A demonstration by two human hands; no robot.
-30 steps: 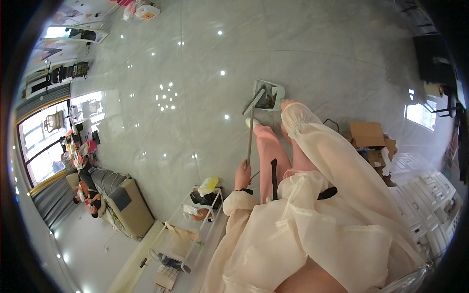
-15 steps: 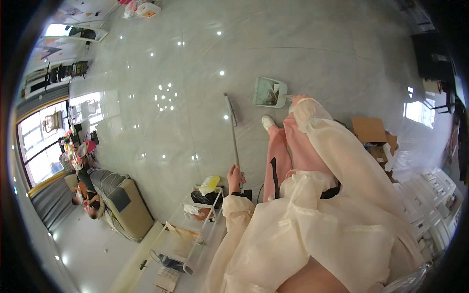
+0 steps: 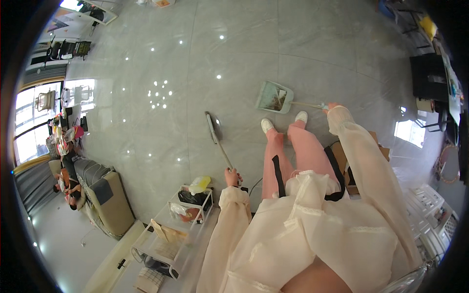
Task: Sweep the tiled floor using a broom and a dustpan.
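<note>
The person's right hand [image 3: 332, 107] is gripping the long pale handle of a pale green, square plastic dustpan [image 3: 266, 92] that is holding dark debris [image 3: 279, 101]. The left hand [image 3: 232, 177] is gripping the slim beige stick of a broom with a narrow grey head [image 3: 211, 128], which is pointing away, well left of the dustpan. Two white shoes [image 3: 267, 125] are standing just nearer the person than the dustpan, on glossy grey floor tiles [image 3: 234, 58].

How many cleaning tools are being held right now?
2: the broom in the left hand, and the dustpan, held by its handle in the right hand.
</note>
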